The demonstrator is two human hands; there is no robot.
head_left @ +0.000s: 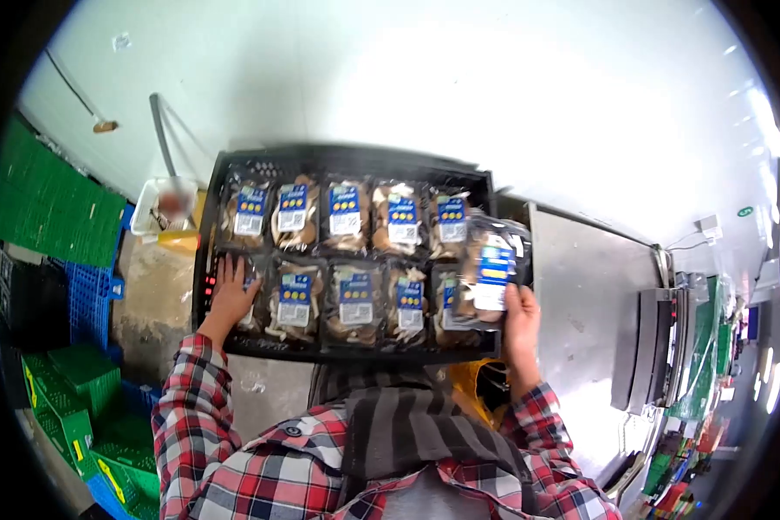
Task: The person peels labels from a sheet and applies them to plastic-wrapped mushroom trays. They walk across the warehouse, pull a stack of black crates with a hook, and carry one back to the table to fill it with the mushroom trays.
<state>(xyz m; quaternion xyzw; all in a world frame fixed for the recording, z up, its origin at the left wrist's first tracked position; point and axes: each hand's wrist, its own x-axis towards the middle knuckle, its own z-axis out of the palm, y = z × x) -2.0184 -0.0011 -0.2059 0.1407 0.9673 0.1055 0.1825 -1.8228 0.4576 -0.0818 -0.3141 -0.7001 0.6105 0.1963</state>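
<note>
A black plastic crate point(355, 348) stands before me, holding two rows of wrapped mushroom packs with blue-and-white labels, such as this mushroom pack point(345, 215) in the back row. My left hand point(231, 299) lies with fingers stretched over the front-left pack point(253, 322), covering part of it. At the crate's right end, my right hand point(520, 316) grips another mushroom pack point(491, 269) by its near right edge. That pack is tilted above the front-right pack point(446, 299) and partly hides it.
Left are green crates point(61, 407), a blue crate point(91, 299) and a white bin point(152, 208) against the wall. A metal table point(581, 295) stands right of the crate. Behind rises a white wall point(390, 78). A yellow item point(464, 381) sits below the crate's front edge.
</note>
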